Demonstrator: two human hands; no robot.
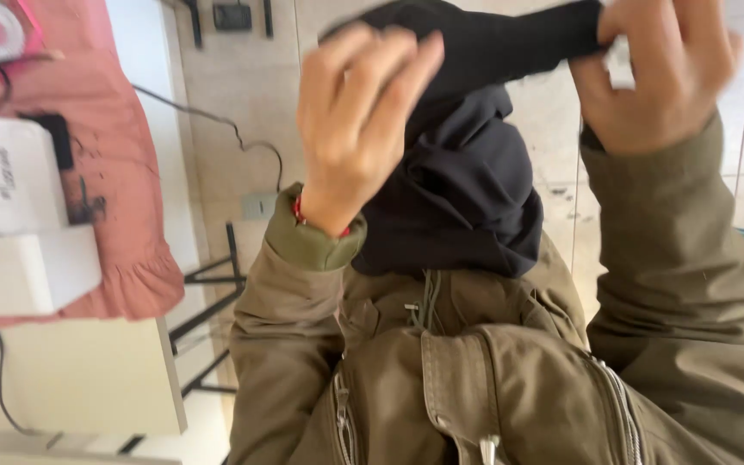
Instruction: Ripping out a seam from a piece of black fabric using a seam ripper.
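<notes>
Left hand: fingers curled and loosely bunched against the near face of a black garment, thumb side hidden behind the cloth; whether they actually pinch it cannot be told from this angle. A thin red cord circles the wrist just above an olive knitted cuff.

Right hand: thumb and forefinger closed on the upper edge of the same garment near its top right corner, the other fingers fanned upward and blurred. A small pale patch shows between cloth and palm; too smeared to identify.

The garment is held up in the air between the two hands, its top edge stretched roughly level from one to the other, the rest hanging in soft folds down to the chest of an olive jacket. Jacket front shows a zip and a drawcord just under the hanging cloth. Both sleeves rise to meet the hands.

Further out, left: a white sewing machine stands on a pale table, with pink ruffled fabric draped beneath and behind it. A dark cable trails over the tiled floor, near black metal table legs.
</notes>
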